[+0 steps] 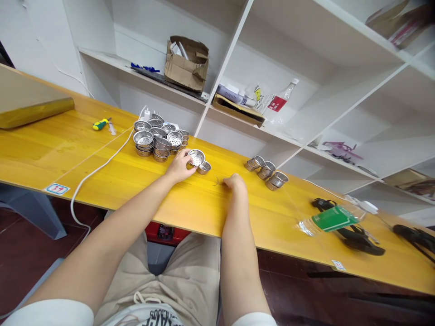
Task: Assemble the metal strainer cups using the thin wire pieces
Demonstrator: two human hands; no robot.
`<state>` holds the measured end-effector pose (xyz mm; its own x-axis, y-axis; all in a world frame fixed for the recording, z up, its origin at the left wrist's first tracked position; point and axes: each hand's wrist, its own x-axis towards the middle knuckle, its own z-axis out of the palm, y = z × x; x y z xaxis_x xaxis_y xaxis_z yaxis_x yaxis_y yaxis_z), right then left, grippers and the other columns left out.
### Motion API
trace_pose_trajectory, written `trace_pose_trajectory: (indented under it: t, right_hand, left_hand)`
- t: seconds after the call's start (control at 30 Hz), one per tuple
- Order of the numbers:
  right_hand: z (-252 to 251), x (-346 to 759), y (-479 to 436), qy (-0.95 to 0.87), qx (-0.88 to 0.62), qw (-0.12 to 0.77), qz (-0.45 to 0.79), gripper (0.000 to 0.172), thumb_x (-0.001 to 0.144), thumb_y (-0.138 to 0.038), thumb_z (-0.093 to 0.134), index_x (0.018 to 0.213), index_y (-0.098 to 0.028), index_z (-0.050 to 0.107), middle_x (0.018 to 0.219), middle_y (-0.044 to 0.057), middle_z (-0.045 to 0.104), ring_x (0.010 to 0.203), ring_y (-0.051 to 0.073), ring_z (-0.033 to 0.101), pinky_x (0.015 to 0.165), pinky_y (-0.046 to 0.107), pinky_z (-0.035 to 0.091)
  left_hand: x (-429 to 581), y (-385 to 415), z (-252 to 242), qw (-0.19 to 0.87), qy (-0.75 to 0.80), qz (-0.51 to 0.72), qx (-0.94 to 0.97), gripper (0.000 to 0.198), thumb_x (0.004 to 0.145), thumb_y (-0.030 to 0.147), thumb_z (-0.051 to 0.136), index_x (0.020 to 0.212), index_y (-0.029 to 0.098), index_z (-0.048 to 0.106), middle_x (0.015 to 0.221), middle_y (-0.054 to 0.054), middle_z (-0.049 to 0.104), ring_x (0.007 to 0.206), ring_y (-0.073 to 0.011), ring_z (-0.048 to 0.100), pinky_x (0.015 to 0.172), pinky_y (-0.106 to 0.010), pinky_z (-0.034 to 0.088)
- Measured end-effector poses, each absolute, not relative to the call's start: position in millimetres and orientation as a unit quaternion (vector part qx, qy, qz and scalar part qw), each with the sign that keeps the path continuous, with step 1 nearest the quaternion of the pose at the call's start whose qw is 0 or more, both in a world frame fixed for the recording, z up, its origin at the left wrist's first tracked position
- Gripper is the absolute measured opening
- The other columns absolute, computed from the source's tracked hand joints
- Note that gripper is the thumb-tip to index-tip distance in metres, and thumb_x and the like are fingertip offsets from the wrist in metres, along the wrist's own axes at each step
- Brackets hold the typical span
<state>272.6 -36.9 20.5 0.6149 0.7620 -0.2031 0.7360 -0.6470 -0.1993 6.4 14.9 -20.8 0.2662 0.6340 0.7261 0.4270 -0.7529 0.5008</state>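
Note:
My left hand (pixel 179 166) rests on the yellow table (pixel 112 174) with its fingers closed round a small perforated metal strainer cup (pixel 196 157). A second small metal cup (pixel 204 168) lies right beside it. My right hand (pixel 234 182) sits curled on the table a little to the right, pinching a thin bent wire (pixel 217 181). A heap of several like strainer cups (pixel 158 138) stands just behind and left of my left hand. Three more metal cups (pixel 268 171) lie in a group to the right of my right hand.
A white cable (pixel 98 170) runs across the table's left part. A yellow-green screwdriver (pixel 101 124) lies far left. A plastic bottle with green label (pixel 331 219) and black cables (pixel 360 237) lie right. White shelves (pixel 238 68) behind hold a cardboard box (pixel 185 63).

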Motion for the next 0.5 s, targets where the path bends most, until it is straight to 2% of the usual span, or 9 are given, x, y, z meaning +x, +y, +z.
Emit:
trace_pose_trajectory:
  t: [0.17,0.37,0.5]
  right_hand:
    - [18.3,276.0,-32.7,-0.413,-0.901,0.038,0.125,0.028,0.08,-0.033,0.078,0.102,-0.019,0.067,0.096,0.011,0.074,0.097,0.026,0.073,0.086,0.038,0.058]
    - [24.4,261.9,-33.5,-0.416,-0.904,0.031,0.099,0.039,0.083,-0.041,0.078,0.113,-0.018,0.067,0.12,0.018,0.071,0.116,0.03,0.069,0.095,0.04,0.057]
    - [22.3,257.8,-33.4,-0.415,-0.902,0.034,0.11,0.035,0.089,-0.041,0.072,0.115,-0.017,0.069,0.126,0.019,0.07,0.121,0.031,0.067,0.098,0.042,0.055]
  left_hand:
    - [6.0,14.6,-20.5,0.106,0.341,0.496,0.792,0.014,0.082,0.03,0.073,0.086,0.021,0.064,0.136,-0.011,0.058,0.126,-0.0285,0.059,0.112,-0.043,0.049]
    - [5.5,14.3,-21.5,0.105,0.341,0.494,0.793,0.014,0.082,0.031,0.074,0.085,0.021,0.064,0.135,-0.011,0.059,0.126,-0.0286,0.059,0.112,-0.044,0.05]
    - [5.4,12.7,-20.2,0.103,0.339,0.496,0.792,0.016,0.081,0.029,0.075,0.083,0.021,0.062,0.134,-0.011,0.058,0.124,-0.0281,0.06,0.111,-0.042,0.05]
